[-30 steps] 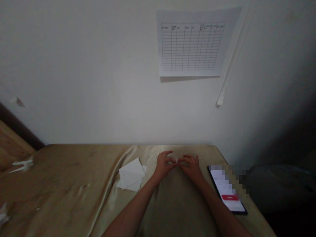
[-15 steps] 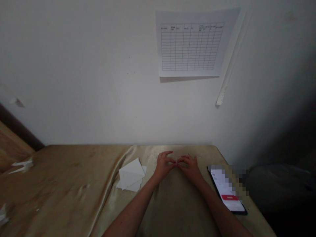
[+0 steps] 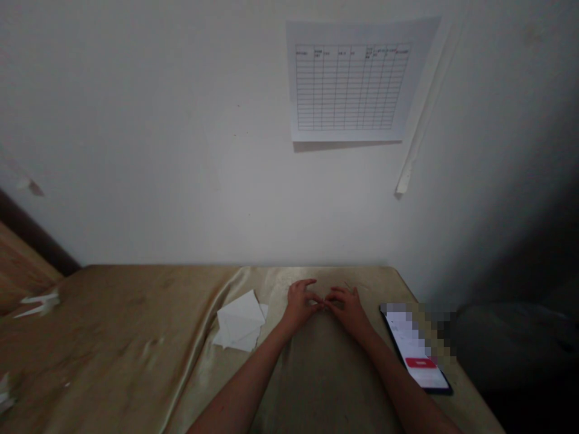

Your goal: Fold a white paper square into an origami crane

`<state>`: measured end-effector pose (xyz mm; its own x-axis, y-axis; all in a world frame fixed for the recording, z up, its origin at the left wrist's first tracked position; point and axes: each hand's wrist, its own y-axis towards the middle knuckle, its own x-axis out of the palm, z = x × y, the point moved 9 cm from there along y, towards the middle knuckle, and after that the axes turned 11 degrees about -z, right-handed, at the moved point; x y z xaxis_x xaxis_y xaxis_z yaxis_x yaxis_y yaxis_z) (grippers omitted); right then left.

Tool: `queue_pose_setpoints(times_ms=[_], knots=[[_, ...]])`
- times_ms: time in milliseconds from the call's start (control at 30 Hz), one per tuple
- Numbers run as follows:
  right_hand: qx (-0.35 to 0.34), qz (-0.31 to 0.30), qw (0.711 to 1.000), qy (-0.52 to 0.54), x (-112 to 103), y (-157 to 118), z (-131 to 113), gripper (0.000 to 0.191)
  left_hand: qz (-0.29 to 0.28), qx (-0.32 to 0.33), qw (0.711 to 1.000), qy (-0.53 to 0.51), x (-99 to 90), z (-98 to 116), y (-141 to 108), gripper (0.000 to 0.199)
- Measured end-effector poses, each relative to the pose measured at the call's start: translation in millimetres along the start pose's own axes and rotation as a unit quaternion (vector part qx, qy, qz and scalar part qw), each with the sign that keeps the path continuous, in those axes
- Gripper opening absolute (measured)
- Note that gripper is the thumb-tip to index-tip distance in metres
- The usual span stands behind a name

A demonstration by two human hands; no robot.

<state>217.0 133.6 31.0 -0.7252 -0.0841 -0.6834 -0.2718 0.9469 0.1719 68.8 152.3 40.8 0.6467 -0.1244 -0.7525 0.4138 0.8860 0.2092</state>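
Note:
My left hand (image 3: 303, 299) and my right hand (image 3: 344, 303) meet over the cloth-covered table (image 3: 312, 386), fingertips almost touching. On each hand the thumb and index finger are pinched together, while the other fingers of the left are spread. Whatever sits between the fingertips is tiny and pale, too small to name. Left of my left hand lies a loose stack of white paper pieces (image 3: 239, 320), overlapping at angles. To the right of my right forearm rests a phone (image 3: 418, 355) with a lit screen, part of it blurred out by blocks.
A printed table sheet (image 3: 348, 84) hangs on the white wall behind, beside a strip of tape (image 3: 414, 144). White paper scraps (image 3: 40, 301) lie at the far left. A fold (image 3: 199, 349) runs through the satin cloth left of the paper stack.
The pinched fingertips have shifted slightly, and the pale bit between them shows less than before. The paper stack and phone stay where they were.

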Motion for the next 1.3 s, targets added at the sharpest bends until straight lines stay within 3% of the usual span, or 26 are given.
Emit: queue_pose_setpoints(times_ms=[667, 900, 1300], knots=[[-0.044, 0.014, 0.998, -0.046, -0.1, -1.6, -15.0, 0.014, 0.008, -0.007, 1.0, 0.0, 1.1, -0.7, -0.2, 0.01], [-0.04, 0.055, 0.994, -0.088, -7.1, -2.6, -15.3, 0.01, 0.016, 0.0, 1.0, -0.026, 5.0, 2.0, -3.4, 0.007], [-0.049, 0.072, 0.996, -0.029, -4.4, -4.1, -13.4, 0.008, 0.016, 0.002, 1.0, -0.027, 4.8, 2.2, -3.8, 0.011]])
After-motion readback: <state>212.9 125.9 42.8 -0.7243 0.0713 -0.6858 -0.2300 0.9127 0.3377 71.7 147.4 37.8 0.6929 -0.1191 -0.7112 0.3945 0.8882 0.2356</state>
